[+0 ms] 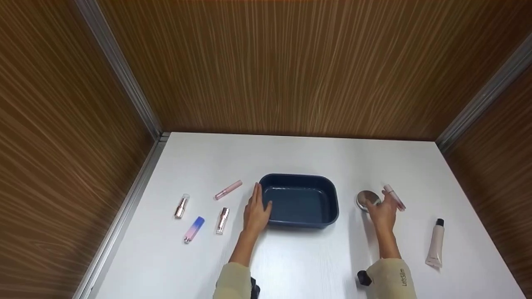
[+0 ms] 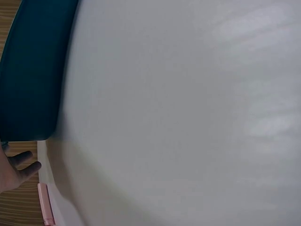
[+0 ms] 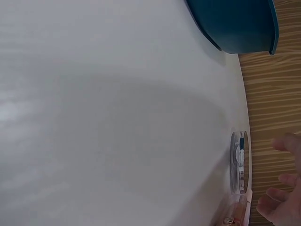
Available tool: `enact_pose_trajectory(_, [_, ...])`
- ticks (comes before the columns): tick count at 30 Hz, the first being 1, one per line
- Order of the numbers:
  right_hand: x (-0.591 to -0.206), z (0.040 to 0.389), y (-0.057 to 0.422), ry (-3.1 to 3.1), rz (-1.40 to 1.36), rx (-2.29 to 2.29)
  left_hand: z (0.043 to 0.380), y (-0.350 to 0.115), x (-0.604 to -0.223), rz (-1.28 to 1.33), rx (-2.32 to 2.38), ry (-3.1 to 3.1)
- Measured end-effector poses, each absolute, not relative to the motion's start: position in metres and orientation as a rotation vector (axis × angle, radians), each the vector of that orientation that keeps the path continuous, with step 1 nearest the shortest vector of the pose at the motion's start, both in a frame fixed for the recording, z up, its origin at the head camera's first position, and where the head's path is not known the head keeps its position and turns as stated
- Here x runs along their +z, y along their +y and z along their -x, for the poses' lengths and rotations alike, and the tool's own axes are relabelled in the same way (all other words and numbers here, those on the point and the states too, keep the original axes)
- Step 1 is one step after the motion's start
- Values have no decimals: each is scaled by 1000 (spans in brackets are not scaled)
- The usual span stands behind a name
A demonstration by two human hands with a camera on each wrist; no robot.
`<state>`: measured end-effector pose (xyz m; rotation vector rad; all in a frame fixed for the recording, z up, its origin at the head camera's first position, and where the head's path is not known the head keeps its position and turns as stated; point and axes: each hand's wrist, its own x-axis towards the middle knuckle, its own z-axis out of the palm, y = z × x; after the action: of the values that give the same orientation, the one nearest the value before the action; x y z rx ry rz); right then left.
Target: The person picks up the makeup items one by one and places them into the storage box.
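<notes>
My left hand (image 1: 256,212) is at the left wall of a dark blue rectangular tub (image 1: 297,224), fingers extended along the outside and thumb at the rim. In the left wrist view its fingers (image 2: 31,169) are spread near the tub's corner (image 2: 33,127). My right hand (image 1: 383,211) hovers with parted fingers over a round compact with a mirror-like lid (image 1: 367,198). The right wrist view shows a gap between those fingers (image 3: 283,142) and the compact (image 3: 240,162). Just right of this hand lies a pink lip gloss tube (image 1: 394,197), partly covered by the fingers.
Left of the tub lie a slim pink tube (image 1: 228,189), two lipsticks with clear ends (image 1: 181,206) and a blue-to-pink lipstick (image 1: 194,229). A squeeze tube with a black cap (image 1: 436,244) lies at far right. Wood-grain panels (image 1: 291,70) enclose the white table (image 1: 299,265).
</notes>
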<state>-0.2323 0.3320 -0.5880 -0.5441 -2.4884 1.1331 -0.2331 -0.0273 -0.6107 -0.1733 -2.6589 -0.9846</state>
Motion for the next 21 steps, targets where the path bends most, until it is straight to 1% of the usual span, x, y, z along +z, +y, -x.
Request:
enact_pose_trajectory(10, [-593,236,332,-2552,536,1068,234,-28,-612,190,-983,-2635])
enact_pose_trajectory(21, [-597,235,334,-2660,594,1060,231,-28,-608,183,-1027,-2673])
